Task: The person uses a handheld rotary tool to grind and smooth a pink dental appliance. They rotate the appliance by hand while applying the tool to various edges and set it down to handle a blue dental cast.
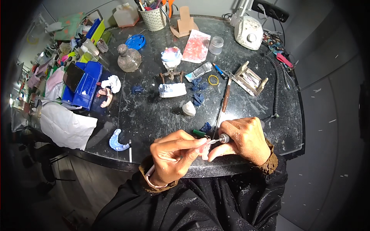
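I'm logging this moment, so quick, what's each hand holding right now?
Left hand: closed, pinching a small pink piece.
Right hand: closed around a metal handpiece, its tip pointing toward the small pink piece.

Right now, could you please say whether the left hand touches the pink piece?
Touching: the head view shows the left hand pinching the pink piece.

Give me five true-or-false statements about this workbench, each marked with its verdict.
1. The right hand grips a rotary handpiece. True.
2. The left hand holds the blue dental arch. False: the left hand holds a pink dental piece; the blue dental arch lies apart, farther left.
3. The white basket-weave pot is empty. False: several items stand in it.
4. A blue lid lies left of the articulator. True.
5. The brown-handled tool lies right of the articulator. True.
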Action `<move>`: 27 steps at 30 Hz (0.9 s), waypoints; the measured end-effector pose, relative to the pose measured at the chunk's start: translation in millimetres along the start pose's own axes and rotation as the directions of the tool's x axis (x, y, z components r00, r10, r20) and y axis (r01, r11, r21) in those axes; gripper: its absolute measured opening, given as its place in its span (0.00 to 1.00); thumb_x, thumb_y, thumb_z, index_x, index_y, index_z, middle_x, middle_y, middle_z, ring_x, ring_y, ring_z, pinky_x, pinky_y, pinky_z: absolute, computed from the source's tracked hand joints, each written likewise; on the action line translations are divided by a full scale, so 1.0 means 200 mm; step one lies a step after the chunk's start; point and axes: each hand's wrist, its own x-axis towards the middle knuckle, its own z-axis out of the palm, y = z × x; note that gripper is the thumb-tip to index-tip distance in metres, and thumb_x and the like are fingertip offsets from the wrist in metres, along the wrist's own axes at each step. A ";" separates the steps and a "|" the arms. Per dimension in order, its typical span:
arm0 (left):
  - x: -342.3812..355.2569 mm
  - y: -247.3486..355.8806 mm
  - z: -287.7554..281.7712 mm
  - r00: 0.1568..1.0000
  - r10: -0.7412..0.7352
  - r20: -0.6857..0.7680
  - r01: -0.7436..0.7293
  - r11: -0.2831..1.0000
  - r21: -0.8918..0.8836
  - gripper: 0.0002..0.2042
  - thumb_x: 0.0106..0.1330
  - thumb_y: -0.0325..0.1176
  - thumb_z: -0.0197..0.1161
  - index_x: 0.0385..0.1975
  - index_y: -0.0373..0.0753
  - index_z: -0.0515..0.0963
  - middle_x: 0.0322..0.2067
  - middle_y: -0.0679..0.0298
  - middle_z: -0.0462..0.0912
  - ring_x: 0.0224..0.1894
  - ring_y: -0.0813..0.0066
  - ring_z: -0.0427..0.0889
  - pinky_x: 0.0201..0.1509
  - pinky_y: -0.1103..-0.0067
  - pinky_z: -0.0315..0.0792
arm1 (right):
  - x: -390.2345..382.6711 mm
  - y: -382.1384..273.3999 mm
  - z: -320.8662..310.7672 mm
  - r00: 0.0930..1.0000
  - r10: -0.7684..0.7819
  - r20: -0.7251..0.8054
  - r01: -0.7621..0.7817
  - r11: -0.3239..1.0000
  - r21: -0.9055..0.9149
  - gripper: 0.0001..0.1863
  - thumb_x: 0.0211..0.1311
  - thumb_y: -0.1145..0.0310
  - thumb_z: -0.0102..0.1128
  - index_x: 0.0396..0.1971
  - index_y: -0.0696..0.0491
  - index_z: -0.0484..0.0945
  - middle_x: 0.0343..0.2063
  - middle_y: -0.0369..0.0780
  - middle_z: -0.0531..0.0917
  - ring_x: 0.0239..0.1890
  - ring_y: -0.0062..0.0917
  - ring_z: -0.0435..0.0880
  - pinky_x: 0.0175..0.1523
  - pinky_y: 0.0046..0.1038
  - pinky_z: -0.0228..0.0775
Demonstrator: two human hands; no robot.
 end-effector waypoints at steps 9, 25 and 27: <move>0.00 0.01 0.01 1.000 -0.004 -0.004 0.004 1.000 -0.031 0.07 0.57 0.14 0.59 0.35 0.25 0.79 0.29 0.51 0.80 0.29 0.72 0.82 0.33 0.82 0.77 | 0.00 -0.02 -0.02 1.000 0.004 0.016 -0.003 0.999 -0.046 0.29 0.42 0.37 0.60 0.17 0.50 0.66 0.12 0.36 0.72 0.14 0.29 0.76 0.19 0.29 0.61; 0.00 -0.01 0.02 0.983 -0.138 0.124 0.182 0.853 -0.489 0.32 0.43 0.24 0.75 0.50 0.27 0.68 0.56 0.49 0.66 0.49 0.70 0.76 0.51 0.74 0.77 | 0.01 -0.06 -0.11 0.904 0.284 0.321 -0.413 0.382 0.827 0.07 0.60 0.68 0.60 0.31 0.56 0.81 0.20 0.31 0.79 0.23 0.09 0.71 0.27 0.16 0.61; 0.00 -0.01 0.04 0.991 -0.083 0.107 0.119 0.908 -0.402 0.33 0.42 0.23 0.75 0.51 0.27 0.67 0.54 0.49 0.67 0.49 0.69 0.76 0.50 0.74 0.78 | 0.00 -0.06 -0.10 0.895 0.285 0.343 -0.427 0.324 0.844 0.07 0.60 0.68 0.60 0.31 0.56 0.81 0.20 0.30 0.80 0.23 0.09 0.71 0.27 0.16 0.61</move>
